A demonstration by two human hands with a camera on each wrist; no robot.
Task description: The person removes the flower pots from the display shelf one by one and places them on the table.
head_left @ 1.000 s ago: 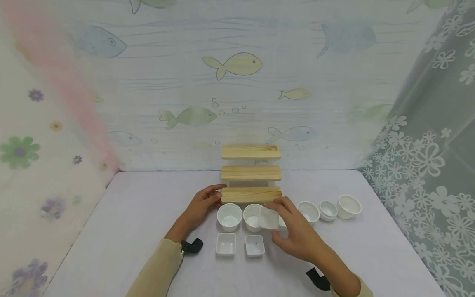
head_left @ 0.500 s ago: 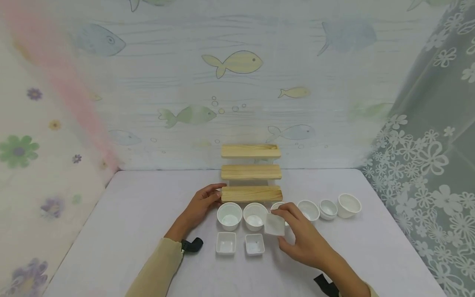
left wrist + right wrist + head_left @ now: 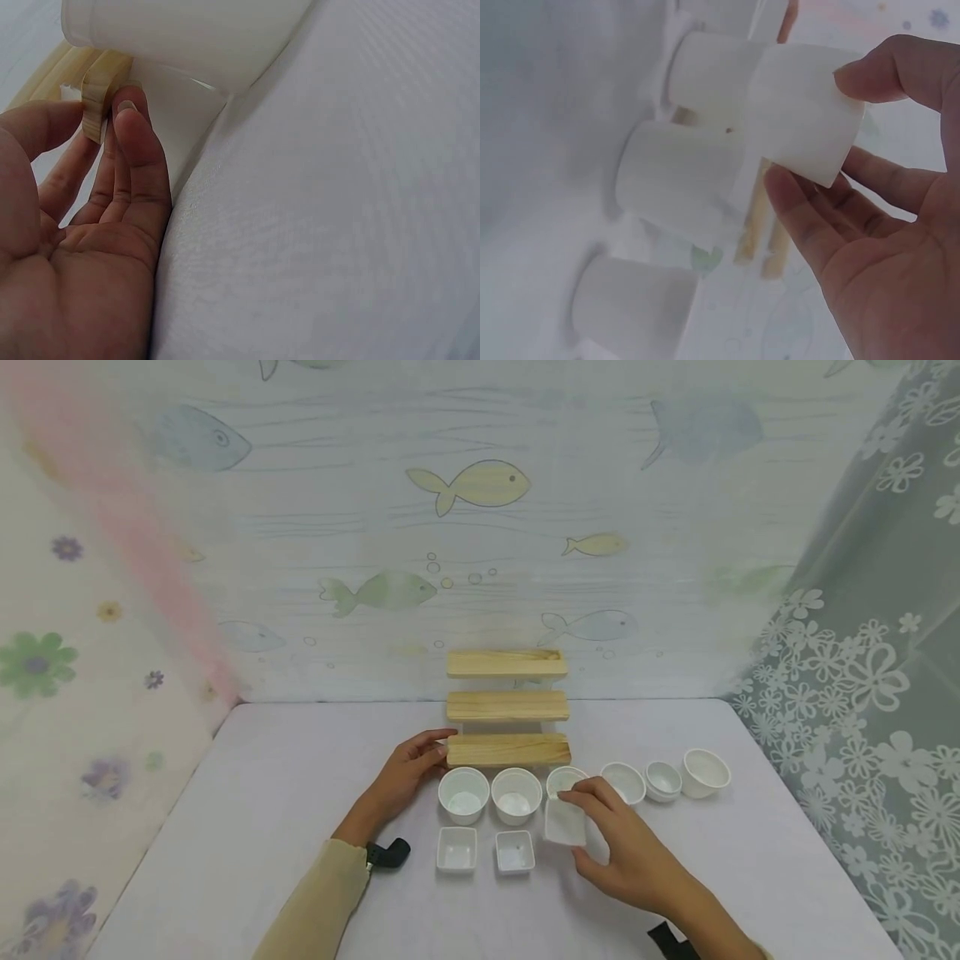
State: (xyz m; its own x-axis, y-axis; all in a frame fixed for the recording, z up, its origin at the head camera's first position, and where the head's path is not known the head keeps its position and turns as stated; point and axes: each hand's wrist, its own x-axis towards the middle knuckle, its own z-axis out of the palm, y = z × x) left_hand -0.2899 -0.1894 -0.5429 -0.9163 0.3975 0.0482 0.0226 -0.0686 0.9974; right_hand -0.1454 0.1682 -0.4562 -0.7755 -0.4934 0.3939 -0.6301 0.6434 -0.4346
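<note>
At the left end of the lowest board of a three-tier wooden stand point(image 3: 508, 750), my left hand point(image 3: 401, 781) grips the board. The left wrist view has the thumb and fingers on either side of the board's end point(image 3: 101, 94). Between the thumb and fingers of my right hand point(image 3: 626, 852) is a small white square bowl point(image 3: 565, 823), held above the table. It is pinched by its sides in the right wrist view point(image 3: 799, 105). Behind it stands a round white bowl point(image 3: 566, 777), partly hidden. Two more round bowls, one at left point(image 3: 463, 797) and one beside it point(image 3: 517, 797), stand before the stand.
Two white square bowls, left point(image 3: 456, 850) and right point(image 3: 514, 852), sit nearer the person. Farther right are a round bowl point(image 3: 624, 783), a smaller bowl point(image 3: 663, 782) that looks stacked, and another bowl point(image 3: 706, 774). A fish-patterned backdrop point(image 3: 480, 610) closes off the table's back.
My right hand has carried the square bowl rightward and toward the person, from over the middle round bowl to in front of the third one. The left hand keeps its place on the stand.
</note>
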